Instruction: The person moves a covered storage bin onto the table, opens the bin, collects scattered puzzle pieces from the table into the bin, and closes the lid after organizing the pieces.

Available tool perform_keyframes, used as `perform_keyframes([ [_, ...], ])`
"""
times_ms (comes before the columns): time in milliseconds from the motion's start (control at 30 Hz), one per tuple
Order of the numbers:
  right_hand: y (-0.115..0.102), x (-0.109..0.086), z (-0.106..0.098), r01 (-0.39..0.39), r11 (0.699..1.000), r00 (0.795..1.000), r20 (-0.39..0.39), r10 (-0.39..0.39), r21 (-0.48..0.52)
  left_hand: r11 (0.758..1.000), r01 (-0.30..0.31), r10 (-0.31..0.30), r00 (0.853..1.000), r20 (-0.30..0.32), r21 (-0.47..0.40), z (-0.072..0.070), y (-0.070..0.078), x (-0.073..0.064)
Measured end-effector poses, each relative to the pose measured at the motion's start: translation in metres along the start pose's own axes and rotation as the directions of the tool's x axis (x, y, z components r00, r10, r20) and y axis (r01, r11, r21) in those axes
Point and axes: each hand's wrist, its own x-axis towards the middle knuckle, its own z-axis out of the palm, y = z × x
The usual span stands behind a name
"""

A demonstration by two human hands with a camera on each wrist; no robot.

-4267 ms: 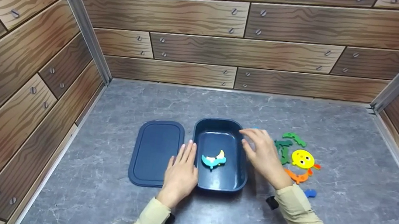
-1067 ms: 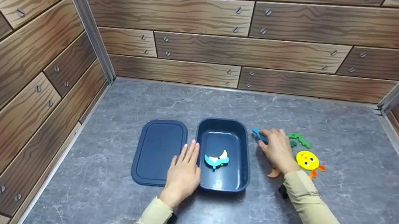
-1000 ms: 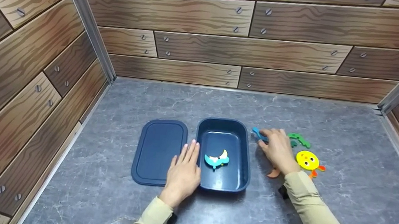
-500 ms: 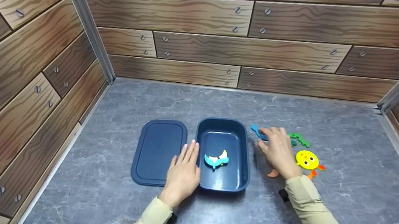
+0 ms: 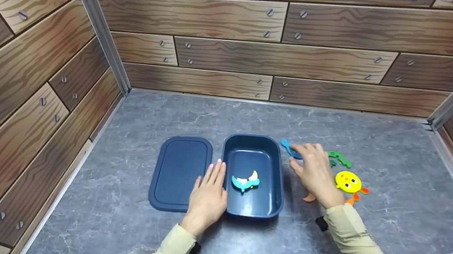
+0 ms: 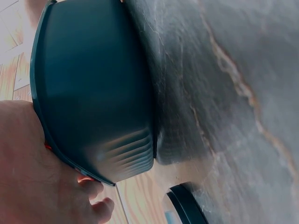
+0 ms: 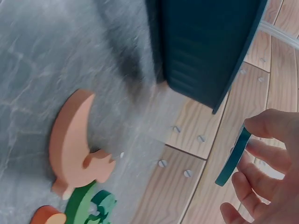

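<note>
My right hand (image 5: 313, 170) pinches a curved blue toy piece (image 5: 285, 144) between thumb and fingers, just right of the dark blue box (image 5: 280, 200). In the right wrist view the same piece (image 7: 233, 156) is seen edge-on, held up off the table. My left hand (image 5: 207, 198) lies along the box's left side with its fingers straight, touching the rim. Inside the box rests a turquoise crescent-shaped piece (image 5: 246, 183) with white and yellow parts. The left wrist view shows the box's outer wall (image 6: 93, 79) beside the hand.
Left of the box lies its flat lid (image 5: 179, 172). Right of my right hand are a yellow chick-faced disc (image 5: 348, 182), a green piece (image 5: 340, 159) and an orange piece (image 5: 351, 199). A brown squirrel-like piece (image 7: 70, 140) lies partly beneath the right forearm. Wood-patterned walls surround the table.
From the box's right rim, my right hand went to the pieces and took hold of the blue one. Lately it has shifted slightly left with that piece. The left hand stays put.
</note>
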Motion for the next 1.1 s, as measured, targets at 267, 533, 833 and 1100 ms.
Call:
perform_keyframes([
  [267, -0.015, -0.001, -0.005, 0.036, 0.999, 0.999, -0.026, -0.036, 0.003, 1.000, -0.006, 0.006, 1.000, -0.004, 0.004, 0.001, -0.001, 0.000],
  [533, -0.025, -0.001, -0.007, 0.073, 0.997, 0.997, -0.042, -0.072, 0.010, 1.000, -0.015, 0.015, 1.000, -0.008, 0.018, 0.001, -0.001, 0.000],
  [833, -0.037, -0.001, -0.007, 0.103, 0.994, 0.994, -0.023, -0.103, 0.023, 1.000, -0.016, 0.016, 1.000, 0.000, 0.023, 0.001, -0.001, -0.001],
  [1100, -0.052, 0.001, -0.008, 0.145, 0.988, 0.989, -0.005, -0.145, 0.050, 1.000, -0.018, 0.018, 1.000, -0.008, 0.025, 0.001, -0.001, 0.000],
])
